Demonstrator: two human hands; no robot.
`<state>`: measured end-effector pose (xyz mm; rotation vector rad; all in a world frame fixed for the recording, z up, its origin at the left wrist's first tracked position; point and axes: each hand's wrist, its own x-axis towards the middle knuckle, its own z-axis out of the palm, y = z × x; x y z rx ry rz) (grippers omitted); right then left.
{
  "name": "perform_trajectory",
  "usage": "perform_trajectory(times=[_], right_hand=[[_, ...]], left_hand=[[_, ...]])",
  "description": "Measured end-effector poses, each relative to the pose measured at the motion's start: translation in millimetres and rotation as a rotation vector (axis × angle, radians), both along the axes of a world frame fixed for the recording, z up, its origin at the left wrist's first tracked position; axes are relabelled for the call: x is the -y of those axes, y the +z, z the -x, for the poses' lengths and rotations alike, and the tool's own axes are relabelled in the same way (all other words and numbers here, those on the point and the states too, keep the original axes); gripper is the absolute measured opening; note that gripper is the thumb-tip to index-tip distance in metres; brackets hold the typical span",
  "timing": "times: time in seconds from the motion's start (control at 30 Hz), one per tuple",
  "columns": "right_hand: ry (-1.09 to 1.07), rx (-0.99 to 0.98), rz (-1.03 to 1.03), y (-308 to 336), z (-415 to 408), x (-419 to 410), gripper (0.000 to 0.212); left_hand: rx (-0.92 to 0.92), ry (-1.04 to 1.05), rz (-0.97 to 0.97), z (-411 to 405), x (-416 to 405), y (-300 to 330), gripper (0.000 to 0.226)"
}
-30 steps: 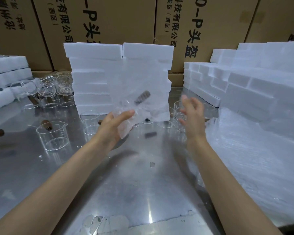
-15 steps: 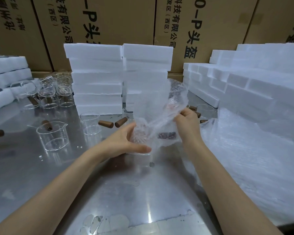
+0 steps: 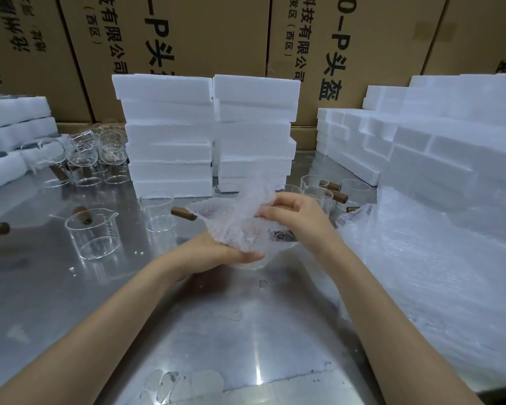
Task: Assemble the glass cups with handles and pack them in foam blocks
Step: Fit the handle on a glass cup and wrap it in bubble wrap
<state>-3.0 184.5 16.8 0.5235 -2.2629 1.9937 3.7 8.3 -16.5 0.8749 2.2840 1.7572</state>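
Mid-wrap: left hand (image 3: 216, 254) cups wrapped cup (image 3: 250, 239) from below, fingers curled round it; right hand (image 3: 292, 213) pinches bubble wrap (image 3: 237, 211) on top. Bare handled cups (image 3: 94, 233) behind unwrapped. Foam blocks (image 3: 170, 130) farthest, stacked, none filled here.

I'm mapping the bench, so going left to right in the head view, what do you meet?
Foam trays → spouted glass cup → foam block stacks → bubble wrap sheet held by both hands → stepped foam pile.
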Motion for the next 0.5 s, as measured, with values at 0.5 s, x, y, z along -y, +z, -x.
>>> perform_trajectory(times=[0.5], right_hand=[[-0.127, -0.187, -0.280, -4.5, -3.5, 6.7, 0.025]], left_hand=[[0.005, 0.022, -0.128, 0.7, -2.4, 1.9, 0.040]])
